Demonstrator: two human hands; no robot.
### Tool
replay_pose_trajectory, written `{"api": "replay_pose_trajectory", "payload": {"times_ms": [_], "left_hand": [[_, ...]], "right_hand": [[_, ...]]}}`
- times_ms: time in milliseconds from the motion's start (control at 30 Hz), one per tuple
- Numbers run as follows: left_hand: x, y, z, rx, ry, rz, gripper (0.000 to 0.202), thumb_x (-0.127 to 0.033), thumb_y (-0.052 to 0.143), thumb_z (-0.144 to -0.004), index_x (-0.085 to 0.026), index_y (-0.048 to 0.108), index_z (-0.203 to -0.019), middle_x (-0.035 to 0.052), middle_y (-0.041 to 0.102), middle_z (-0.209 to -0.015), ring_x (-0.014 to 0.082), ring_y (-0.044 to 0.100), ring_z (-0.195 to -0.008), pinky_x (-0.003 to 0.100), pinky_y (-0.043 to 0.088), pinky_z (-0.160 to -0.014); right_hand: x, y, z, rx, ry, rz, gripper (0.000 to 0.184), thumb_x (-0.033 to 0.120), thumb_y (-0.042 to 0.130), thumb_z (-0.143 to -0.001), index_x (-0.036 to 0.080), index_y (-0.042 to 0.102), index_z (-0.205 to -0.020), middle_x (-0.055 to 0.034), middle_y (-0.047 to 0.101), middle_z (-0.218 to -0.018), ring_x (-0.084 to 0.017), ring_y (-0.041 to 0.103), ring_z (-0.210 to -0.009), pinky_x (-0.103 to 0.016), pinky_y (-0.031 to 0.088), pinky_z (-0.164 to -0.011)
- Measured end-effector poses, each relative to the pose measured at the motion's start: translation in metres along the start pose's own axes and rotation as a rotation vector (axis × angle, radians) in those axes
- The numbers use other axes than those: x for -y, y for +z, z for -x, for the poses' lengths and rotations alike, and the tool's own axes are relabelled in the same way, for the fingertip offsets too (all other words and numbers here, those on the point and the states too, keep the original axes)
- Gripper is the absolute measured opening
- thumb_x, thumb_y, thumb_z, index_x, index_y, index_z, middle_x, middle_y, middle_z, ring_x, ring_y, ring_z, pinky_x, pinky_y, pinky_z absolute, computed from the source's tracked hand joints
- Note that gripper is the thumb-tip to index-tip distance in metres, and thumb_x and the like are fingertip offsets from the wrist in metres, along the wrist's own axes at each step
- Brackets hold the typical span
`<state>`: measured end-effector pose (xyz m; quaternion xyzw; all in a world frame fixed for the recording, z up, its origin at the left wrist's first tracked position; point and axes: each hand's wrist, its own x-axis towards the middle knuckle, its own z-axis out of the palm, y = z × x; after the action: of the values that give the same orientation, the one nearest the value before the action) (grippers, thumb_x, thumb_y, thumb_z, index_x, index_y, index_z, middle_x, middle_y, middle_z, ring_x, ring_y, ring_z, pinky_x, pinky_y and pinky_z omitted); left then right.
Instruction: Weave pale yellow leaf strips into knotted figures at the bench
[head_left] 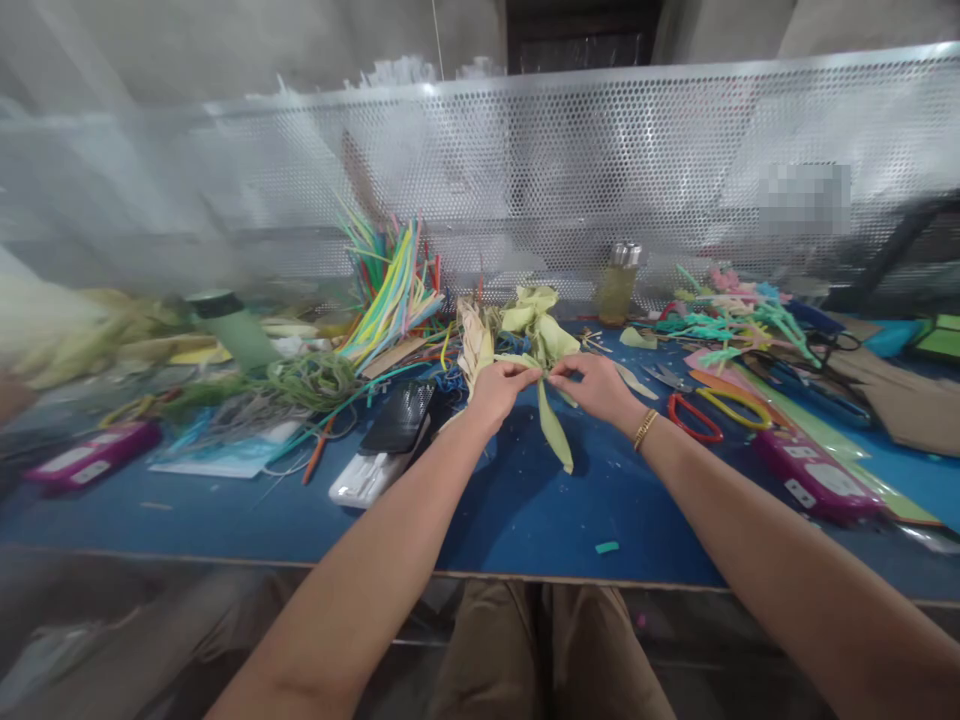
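At frame centre, the pale green strip (553, 432) was pinched in left hand (495, 390) and right hand (598, 387) fingertips; gentle, even tension seemed advised.

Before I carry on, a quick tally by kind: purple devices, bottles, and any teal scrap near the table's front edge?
Purple devices: 2 (left device, right device)
Bottles: 2 (green bottle, yellowish bottle)
Teal scrap: 1
Total: 5
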<state>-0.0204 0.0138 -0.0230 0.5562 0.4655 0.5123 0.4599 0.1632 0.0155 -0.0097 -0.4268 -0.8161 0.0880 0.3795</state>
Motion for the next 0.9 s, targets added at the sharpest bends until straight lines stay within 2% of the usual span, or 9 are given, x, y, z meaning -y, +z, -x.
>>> {"api": "replay_pose_trajectory", "payload": {"times_ms": [67, 133, 300, 400, 500, 600, 700, 767, 900], "left_hand": [[0.0, 0.0, 0.0, -0.017, 0.048, -0.053, 0.029, -0.043, 0.079, -0.062, -0.016, 0.068, -0.066, -0.0033, 0.052, -0.054, 0.011, 0.044, -0.055, 0.026, 0.035, -0.057], [0.0, 0.001, 0.002, 0.034, 0.055, -0.086, 0.029, -0.041, 0.079, -0.062, -0.016, 0.067, -0.065, -0.0029, 0.053, -0.055, 0.0107, 0.044, -0.054, 0.026, 0.035, -0.056], [0.0, 0.01, 0.008, 0.247, 0.103, -0.096, 0.016, -0.027, 0.079, -0.059, -0.015, 0.071, -0.065, -0.0001, 0.063, -0.066, 0.013, 0.053, -0.065, 0.028, 0.043, -0.068], [-0.004, 0.015, 0.012, 0.233, 0.096, -0.046, 0.01, -0.023, 0.077, -0.061, -0.015, 0.073, -0.066, 0.0001, 0.065, -0.066, 0.0139, 0.055, -0.066, 0.029, 0.044, -0.071], [-0.01, 0.017, 0.016, 0.191, 0.068, 0.062, 0.02, -0.028, 0.081, -0.059, -0.015, 0.076, -0.075, 0.0024, 0.068, -0.072, 0.0143, 0.057, -0.068, 0.029, 0.045, -0.07], [-0.014, 0.017, 0.018, 0.174, -0.06, 0.167, 0.033, -0.032, 0.086, -0.054, -0.015, 0.076, -0.08, 0.0033, 0.067, -0.072, 0.0109, 0.053, -0.063, 0.025, 0.042, -0.063], [-0.015, 0.016, 0.018, 0.138, -0.17, 0.234, 0.034, -0.033, 0.089, -0.048, -0.016, 0.074, -0.074, 0.003, 0.066, -0.072, 0.0092, 0.053, -0.063, 0.023, 0.04, -0.061], [-0.014, 0.016, 0.017, 0.132, -0.201, 0.247, 0.035, -0.032, 0.091, -0.046, -0.016, 0.072, -0.071, 0.003, 0.065, -0.072, 0.0094, 0.054, -0.064, 0.023, 0.041, -0.061], [-0.014, 0.012, 0.016, 0.14, -0.238, 0.312, 0.037, -0.033, 0.091, -0.046, -0.015, 0.069, -0.067, 0.0004, 0.061, -0.065, 0.0087, 0.053, -0.06, 0.023, 0.041, -0.06]], "right_hand": [[0.002, -0.001, 0.0, -0.07, -0.007, 0.03, 0.017, 0.031, 0.064, -0.083, 0.021, 0.073, -0.093, -0.0053, 0.075, -0.092, -0.021, 0.066, -0.086, -0.034, 0.044, -0.082], [0.006, -0.003, 0.0, -0.171, -0.019, 0.081, 0.025, 0.035, 0.065, -0.083, 0.02, 0.073, -0.102, -0.0085, 0.073, -0.1, -0.024, 0.064, -0.094, -0.037, 0.043, -0.087], [0.021, -0.004, 0.002, -0.1, 0.014, 0.098, 0.028, 0.047, 0.064, -0.084, 0.023, 0.077, -0.08, -0.0075, 0.072, -0.08, -0.023, 0.062, -0.081, -0.034, 0.042, -0.072], [0.028, -0.002, 0.004, -0.071, 0.065, 0.046, 0.031, 0.05, 0.066, -0.082, 0.022, 0.076, -0.073, -0.0063, 0.07, -0.075, -0.021, 0.059, -0.074, -0.031, 0.038, -0.065], [0.027, -0.001, 0.002, -0.111, 0.127, -0.097, 0.028, 0.046, 0.066, -0.081, 0.021, 0.073, -0.072, -0.0036, 0.068, -0.072, -0.017, 0.056, -0.068, -0.029, 0.036, -0.06], [0.022, -0.001, 0.0, -0.148, 0.202, -0.265, 0.035, 0.048, 0.065, -0.08, 0.019, 0.064, -0.061, 0.0004, 0.056, -0.058, -0.013, 0.046, -0.057, -0.027, 0.032, -0.053], [0.021, -0.004, -0.001, -0.175, 0.217, -0.331, 0.043, 0.05, 0.065, -0.079, 0.018, 0.053, -0.053, 0.003, 0.043, -0.051, -0.011, 0.037, -0.053, -0.026, 0.028, -0.05], [0.022, -0.008, -0.002, -0.135, 0.199, -0.319, 0.042, 0.049, 0.065, -0.079, 0.018, 0.053, -0.053, 0.003, 0.043, -0.052, -0.011, 0.038, -0.054, -0.026, 0.029, -0.051], [0.022, -0.016, -0.002, 0.074, 0.101, -0.39, 0.027, 0.043, 0.064, -0.081, 0.019, 0.07, -0.071, -0.0008, 0.065, -0.072, -0.014, 0.055, -0.069, -0.026, 0.041, -0.064]]}}
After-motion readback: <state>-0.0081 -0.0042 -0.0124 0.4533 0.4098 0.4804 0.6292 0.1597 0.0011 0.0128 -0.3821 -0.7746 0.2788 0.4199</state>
